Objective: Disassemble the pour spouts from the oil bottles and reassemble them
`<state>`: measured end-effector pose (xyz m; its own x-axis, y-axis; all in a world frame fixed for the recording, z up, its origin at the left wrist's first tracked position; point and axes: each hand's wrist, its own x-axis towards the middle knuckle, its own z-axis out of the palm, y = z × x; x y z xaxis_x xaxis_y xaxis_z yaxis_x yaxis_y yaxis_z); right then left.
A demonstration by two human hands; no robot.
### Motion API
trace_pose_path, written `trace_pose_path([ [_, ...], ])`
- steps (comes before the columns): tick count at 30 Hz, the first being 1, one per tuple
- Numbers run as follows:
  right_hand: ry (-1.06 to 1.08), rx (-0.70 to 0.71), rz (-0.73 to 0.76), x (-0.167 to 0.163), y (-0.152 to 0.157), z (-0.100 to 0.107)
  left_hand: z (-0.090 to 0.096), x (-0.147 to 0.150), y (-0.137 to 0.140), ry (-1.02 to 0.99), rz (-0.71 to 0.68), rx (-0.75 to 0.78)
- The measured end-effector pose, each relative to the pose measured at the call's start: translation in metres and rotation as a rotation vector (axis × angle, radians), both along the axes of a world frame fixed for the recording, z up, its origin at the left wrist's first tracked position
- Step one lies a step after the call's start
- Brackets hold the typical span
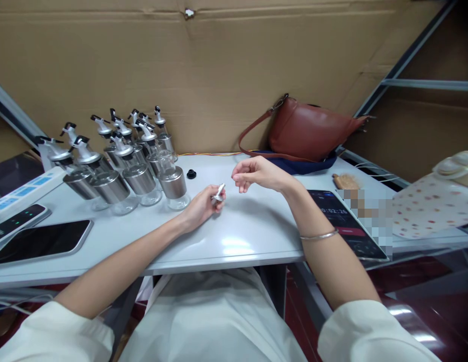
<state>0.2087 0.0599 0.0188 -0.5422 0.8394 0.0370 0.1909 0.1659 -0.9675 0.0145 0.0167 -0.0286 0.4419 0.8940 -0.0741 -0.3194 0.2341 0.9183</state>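
My left hand is closed around a silver pourer top, held low over the table with its narrow end pointing up. To its right, my right hand hovers with loosely bent fingers, slightly apart, and no object shows in them. A glass bottle with a steel band stands upright left of my left hand, with no pourer on its neck. Behind that hand a small black cap lies on the table. Several similar bottles fitted with silver and black pourers stand grouped at the left.
Phones and a power strip lie on the left of the white table. A brown leather bag sits at the back right. A tablet showing a timer is beside my right forearm. Cardboard walls the back.
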Motion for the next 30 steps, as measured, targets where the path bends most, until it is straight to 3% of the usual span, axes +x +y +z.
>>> trace_pose_path([
  [3, 0.032, 0.017, -0.016, -0.007, 0.000, -0.003, -0.001, 0.000, 0.000, 0.007, 0.026, 0.050],
  [8, 0.116, 0.181, -0.071, -0.022, 0.000, -0.012, -0.003, 0.000, 0.002, -0.005, 0.078, 0.088],
  [13, 0.183, 0.058, 0.037, -0.026, 0.000, -0.016, -0.006, -0.001, 0.007, -0.017, 0.113, 0.072],
  [19, 0.225, 0.105, -0.014, -0.025, -0.001, -0.013, -0.003, -0.003, 0.007, -0.030, 0.114, 0.145],
  [25, 0.172, 0.110, 0.032, -0.019, 0.000, -0.013, -0.006, -0.004, 0.007, 0.093, 0.108, 0.234],
  [30, 0.184, 0.116, 0.020, -0.018, -0.001, -0.013, -0.007, -0.001, 0.008, 0.081, 0.111, 0.213],
])
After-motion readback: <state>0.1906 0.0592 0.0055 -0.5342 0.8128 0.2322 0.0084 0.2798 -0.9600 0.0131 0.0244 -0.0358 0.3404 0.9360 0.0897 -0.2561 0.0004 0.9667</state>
